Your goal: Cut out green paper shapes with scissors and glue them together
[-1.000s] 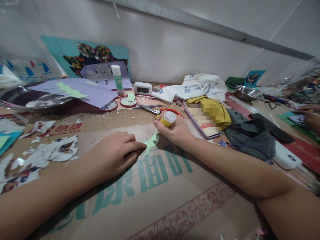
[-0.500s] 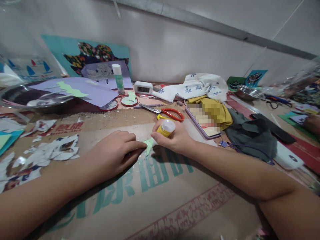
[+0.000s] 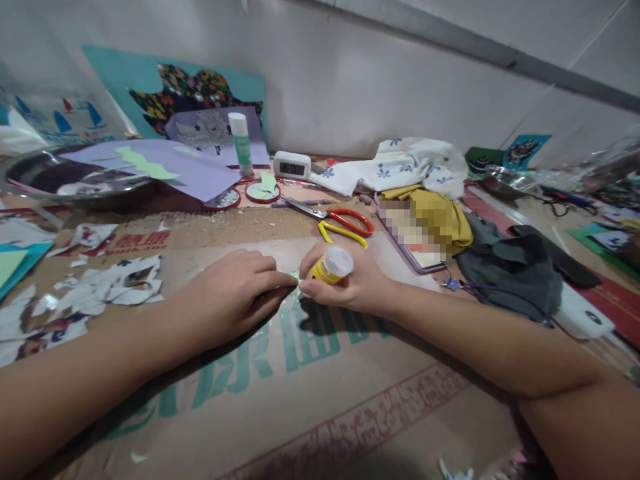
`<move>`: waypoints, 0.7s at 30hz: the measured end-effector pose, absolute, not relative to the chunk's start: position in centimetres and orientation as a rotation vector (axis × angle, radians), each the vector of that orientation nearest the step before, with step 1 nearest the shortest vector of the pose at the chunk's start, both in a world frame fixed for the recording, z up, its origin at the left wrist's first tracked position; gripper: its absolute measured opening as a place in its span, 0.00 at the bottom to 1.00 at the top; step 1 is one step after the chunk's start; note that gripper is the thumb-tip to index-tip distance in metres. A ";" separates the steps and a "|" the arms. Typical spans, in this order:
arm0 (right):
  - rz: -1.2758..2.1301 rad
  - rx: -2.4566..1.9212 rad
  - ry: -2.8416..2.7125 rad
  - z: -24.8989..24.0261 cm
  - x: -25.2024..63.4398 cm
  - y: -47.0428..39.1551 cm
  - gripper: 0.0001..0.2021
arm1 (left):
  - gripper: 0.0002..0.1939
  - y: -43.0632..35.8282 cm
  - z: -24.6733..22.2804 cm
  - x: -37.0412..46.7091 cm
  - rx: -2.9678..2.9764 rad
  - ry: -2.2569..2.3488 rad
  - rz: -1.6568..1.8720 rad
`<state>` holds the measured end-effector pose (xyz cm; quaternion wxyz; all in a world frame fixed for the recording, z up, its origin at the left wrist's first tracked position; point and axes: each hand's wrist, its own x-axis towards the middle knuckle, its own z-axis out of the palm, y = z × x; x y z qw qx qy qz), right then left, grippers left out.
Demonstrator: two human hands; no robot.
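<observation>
I have the right grip [image 3: 357,283] wrapped around a yellow-labelled glue stick [image 3: 329,268]. The green paper [image 3: 299,284], mostly hidden, lies between it and the left grip [image 3: 235,293], at a fingertip; from here I can't tell whether that grip pinches or presses it. Scissors [image 3: 324,214] lie beyond the right grip.

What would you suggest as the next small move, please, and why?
Perhaps draw the yellow tube a little along the green paper, away from the left hand: the right hand holds the tube low beside the paper, clear end up, and the left index fingertip appears to steady the paper's edge. Most of the paper is hidden.
</observation>
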<state>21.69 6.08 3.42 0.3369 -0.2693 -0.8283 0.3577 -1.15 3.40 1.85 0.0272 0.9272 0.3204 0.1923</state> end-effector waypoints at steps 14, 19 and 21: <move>0.850 -0.867 -2.066 3.5 21.6 6.2 0.11 | 0.13 3.4 1.9 -1.1 2.839 1.016 0.557; 0.826 -0.821 -2.091 3.4 21.7 6.4 0.10 | 0.13 3.5 1.9 -1.1 2.857 1.011 0.522; 0.805 -0.794 -2.112 3.4 21.7 6.4 0.10 | 0.13 3.5 1.9 -1.2 2.862 1.010 0.514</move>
